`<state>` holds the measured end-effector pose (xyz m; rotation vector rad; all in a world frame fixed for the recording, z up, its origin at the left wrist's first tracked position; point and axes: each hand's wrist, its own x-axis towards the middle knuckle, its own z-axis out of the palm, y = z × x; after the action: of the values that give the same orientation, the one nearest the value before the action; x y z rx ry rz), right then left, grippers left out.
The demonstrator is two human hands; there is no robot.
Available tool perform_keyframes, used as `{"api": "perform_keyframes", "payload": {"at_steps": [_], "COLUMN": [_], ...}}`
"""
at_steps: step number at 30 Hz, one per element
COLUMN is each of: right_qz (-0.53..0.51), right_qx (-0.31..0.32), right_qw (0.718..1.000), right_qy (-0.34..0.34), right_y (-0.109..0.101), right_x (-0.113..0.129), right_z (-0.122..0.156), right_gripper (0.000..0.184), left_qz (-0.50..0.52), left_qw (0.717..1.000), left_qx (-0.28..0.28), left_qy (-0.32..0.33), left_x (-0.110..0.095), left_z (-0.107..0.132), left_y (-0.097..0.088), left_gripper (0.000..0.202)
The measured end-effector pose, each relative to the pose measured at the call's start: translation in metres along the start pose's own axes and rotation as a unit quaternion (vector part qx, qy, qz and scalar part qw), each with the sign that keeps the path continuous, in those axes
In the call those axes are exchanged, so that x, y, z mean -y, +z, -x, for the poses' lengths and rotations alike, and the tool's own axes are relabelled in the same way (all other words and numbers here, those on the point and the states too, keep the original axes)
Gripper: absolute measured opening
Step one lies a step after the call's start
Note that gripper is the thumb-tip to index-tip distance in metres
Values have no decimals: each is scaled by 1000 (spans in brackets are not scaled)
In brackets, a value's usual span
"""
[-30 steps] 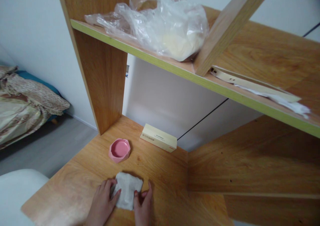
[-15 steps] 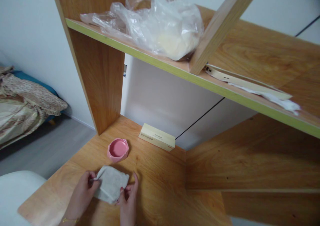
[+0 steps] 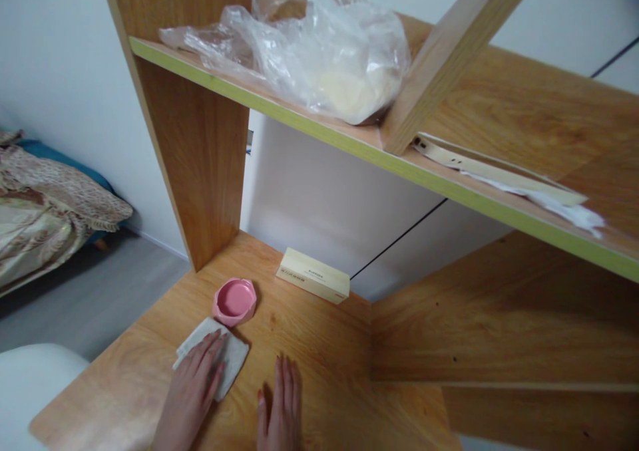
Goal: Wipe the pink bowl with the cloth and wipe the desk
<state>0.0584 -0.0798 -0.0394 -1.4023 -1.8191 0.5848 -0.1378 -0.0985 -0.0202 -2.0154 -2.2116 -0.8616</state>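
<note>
Head: cloth (image 3: 232,359) apparently beneath left grip (image 3: 192,381)

Shifted the cloth (image 3: 233,356) leftward over the table (image 3: 319,358) since a second ago, when lying between both hands; now with one corner right by the pink ashtray (image 3: 234,301). Turned it askew as well. Loosened the left hand (image 3: 192,384) from its pinch of half a second ago on the cloth's corner, and laid it fingers-down across the top. Took the right hand (image 3: 281,404) off the near edge and away to the right, fingers now stretched forward, well apart from the cloth.
</note>
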Motion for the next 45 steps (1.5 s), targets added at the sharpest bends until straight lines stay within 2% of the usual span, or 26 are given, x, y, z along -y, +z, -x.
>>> {"api": "perform_keyframes", "payload": {"at_steps": [5,10,31,35,39,40,42,45], "right_qz": [123,222,235,238,249,252,256,257], "right_qx": [-36,-28,-20,-18,-15,-17,-14,3], "right_qw": [991,974,971,970,967,966,965,965], "right_qy": [-29,-45,-48,-55,-57,-59,-62,-54], "right_y": [15,24,17,18,21,22,23,22], "right_x": [-28,-32,-21,-22,-29,-31,-34,-34], "right_z": [25,35,29,29,32,33,34,35], "right_gripper": [56,63,65,66,65,64,63,62], "left_qz": [-61,-80,-79,-42,41,61,83,78], "left_qw": [998,996,996,998,993,990,985,986], "left_qx": [-6,-9,-34,-38,31,32,32,24], "left_qy": [18,33,34,40,105,124,148,146], "left_x": [10,11,6,-14,-49,-56,-63,-62], "left_z": [12,13,10,13,28,33,42,51], "left_y": [24,25,20,17,22,26,35,45], "left_gripper": [56,60,62,62,64,67,71,74]}}
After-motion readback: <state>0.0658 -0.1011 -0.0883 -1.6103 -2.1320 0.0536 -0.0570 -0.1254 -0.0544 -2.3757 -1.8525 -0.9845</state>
